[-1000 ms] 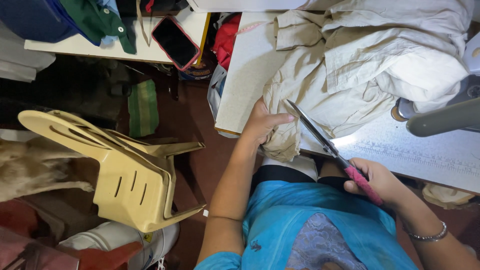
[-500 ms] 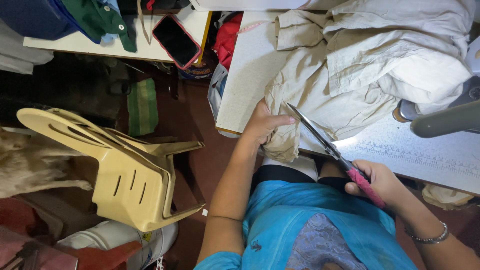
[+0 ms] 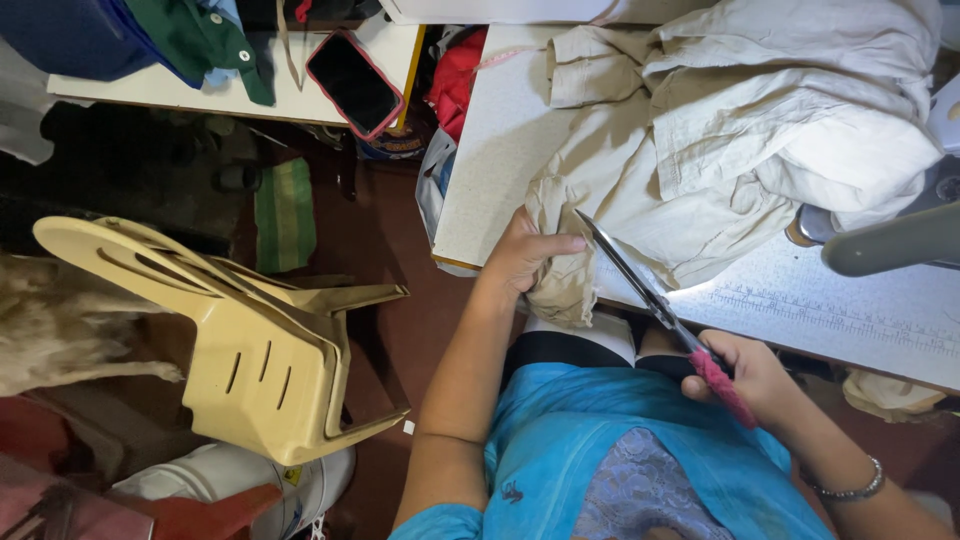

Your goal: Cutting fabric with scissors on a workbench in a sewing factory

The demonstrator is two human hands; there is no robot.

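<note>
A pale beige garment (image 3: 740, 130) lies heaped on the white work table (image 3: 500, 150). My left hand (image 3: 525, 255) grips a bunched fold of this cloth at the table's near edge. My right hand (image 3: 750, 375) holds large scissors (image 3: 640, 285) by their red-wrapped handle. The dark blades point up and left, their tip resting against the cloth beside my left thumb. The blades look nearly together. A bracelet sits on my right wrist.
A grey sewing machine arm (image 3: 890, 240) reaches in at the right. A phone in a red case (image 3: 352, 82) lies on a second table with folded clothes. A tipped cream plastic chair (image 3: 250, 340) and a white bucket (image 3: 240, 485) stand on the floor at left.
The view has shifted slightly. Both hands, the scissors and the cloth keep nearly the same positions.
</note>
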